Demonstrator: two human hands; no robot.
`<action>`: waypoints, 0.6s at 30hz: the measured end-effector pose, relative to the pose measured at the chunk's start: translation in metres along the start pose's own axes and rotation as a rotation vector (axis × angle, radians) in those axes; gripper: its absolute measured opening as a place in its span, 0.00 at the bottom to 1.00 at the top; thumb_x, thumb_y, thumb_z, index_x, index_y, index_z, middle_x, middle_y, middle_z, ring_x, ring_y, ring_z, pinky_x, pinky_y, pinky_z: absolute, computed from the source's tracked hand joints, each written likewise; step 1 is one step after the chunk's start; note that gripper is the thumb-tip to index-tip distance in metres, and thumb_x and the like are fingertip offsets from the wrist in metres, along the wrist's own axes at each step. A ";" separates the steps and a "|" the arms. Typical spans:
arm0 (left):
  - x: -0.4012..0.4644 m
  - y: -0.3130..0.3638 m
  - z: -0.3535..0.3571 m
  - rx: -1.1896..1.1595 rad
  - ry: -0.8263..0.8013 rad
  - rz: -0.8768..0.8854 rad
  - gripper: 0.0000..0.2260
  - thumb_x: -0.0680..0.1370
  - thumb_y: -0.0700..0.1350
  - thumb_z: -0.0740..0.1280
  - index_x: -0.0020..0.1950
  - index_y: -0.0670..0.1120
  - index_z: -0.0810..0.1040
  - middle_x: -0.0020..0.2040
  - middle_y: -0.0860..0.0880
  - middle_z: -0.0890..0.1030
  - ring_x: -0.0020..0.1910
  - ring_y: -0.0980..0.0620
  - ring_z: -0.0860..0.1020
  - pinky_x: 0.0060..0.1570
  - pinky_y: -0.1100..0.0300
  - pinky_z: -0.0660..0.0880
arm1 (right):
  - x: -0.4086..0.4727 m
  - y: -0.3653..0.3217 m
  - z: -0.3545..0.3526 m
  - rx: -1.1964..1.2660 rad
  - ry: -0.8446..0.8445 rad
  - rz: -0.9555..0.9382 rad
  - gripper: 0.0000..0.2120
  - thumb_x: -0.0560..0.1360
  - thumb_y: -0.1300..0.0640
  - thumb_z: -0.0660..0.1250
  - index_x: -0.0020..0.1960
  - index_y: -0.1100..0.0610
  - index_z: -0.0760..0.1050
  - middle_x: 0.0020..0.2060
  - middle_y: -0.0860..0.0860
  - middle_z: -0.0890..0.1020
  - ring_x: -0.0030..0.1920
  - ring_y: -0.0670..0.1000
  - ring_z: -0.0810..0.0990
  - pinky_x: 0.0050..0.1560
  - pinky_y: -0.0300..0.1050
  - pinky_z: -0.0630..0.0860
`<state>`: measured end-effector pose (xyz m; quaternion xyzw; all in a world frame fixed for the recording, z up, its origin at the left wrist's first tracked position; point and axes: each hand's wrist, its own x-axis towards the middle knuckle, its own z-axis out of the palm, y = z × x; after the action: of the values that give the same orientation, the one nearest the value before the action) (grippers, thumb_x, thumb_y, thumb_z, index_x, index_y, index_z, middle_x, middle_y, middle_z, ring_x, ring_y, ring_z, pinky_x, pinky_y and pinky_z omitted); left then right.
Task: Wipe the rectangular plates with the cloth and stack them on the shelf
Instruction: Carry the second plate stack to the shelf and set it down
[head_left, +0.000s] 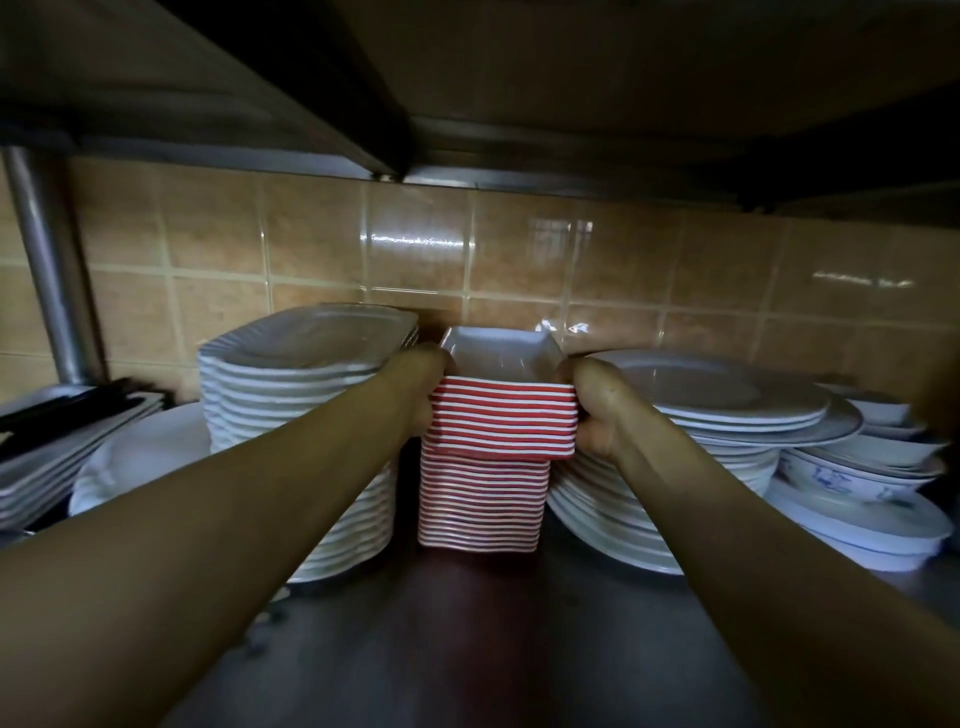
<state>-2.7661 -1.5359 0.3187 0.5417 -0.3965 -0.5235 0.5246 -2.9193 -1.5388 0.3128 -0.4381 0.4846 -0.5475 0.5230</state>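
**Hands clamp upper batch of red-striped plates onto shelf stack**

Hands grip a batch of rectangular plates from both sides. The left hand (423, 387) holds the batch's left side, its thumb hooked over the rim of the top plate; the right hand (592, 402) holds the right side the same way, fingers curled round the edges. Between them sits the upper batch of plates (504, 418), white inside with red and white edges showing as stripes. I count about ten or eleven plates in it, though the rims blur together and the number is not sure.

This upper batch rests on, or just above, a lower stack of the same plates (483, 501); whether the two touch cannot be told. It sits shifted a little to the right, overhanging the lower stack on that side. The lower stack holds about fifteen plates, again an unsure count, and stands on the dark shelf (467, 649).

Left of the striped plates stands one tall pile of white scalloped platters (296, 415), with a flat white plate (140, 457) and a pile of square white trays (57, 457) farther left. To the right lies one broad pile of round white plates (717, 415), and beyond it a few bowls (862, 467), one with blue pattern. Brown tiles (519, 249) cover the wall behind, and a metal post (47, 260) rises at the left.
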 end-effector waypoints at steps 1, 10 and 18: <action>0.003 0.000 0.001 0.010 0.007 0.000 0.09 0.76 0.32 0.56 0.38 0.40 0.72 0.32 0.45 0.72 0.30 0.48 0.72 0.32 0.57 0.71 | 0.002 0.001 0.000 0.013 -0.005 0.004 0.13 0.72 0.71 0.53 0.33 0.61 0.70 0.22 0.53 0.72 0.24 0.51 0.72 0.29 0.42 0.69; 0.016 0.000 0.005 0.026 0.051 -0.021 0.09 0.76 0.36 0.58 0.36 0.42 0.70 0.32 0.45 0.74 0.31 0.49 0.73 0.32 0.57 0.71 | 0.019 0.002 -0.001 -0.050 0.022 0.025 0.10 0.71 0.71 0.54 0.35 0.61 0.68 0.28 0.55 0.66 0.28 0.53 0.68 0.32 0.46 0.66; 0.017 -0.005 0.004 -0.028 0.005 0.011 0.06 0.75 0.39 0.61 0.38 0.44 0.73 0.32 0.46 0.76 0.32 0.48 0.75 0.33 0.57 0.71 | 0.027 0.007 0.001 -0.046 0.045 0.018 0.11 0.72 0.71 0.53 0.36 0.62 0.70 0.28 0.55 0.70 0.29 0.53 0.70 0.32 0.46 0.68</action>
<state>-2.7684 -1.5521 0.3112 0.5335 -0.3909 -0.5245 0.5361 -2.9194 -1.5659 0.3057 -0.4332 0.5125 -0.5413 0.5067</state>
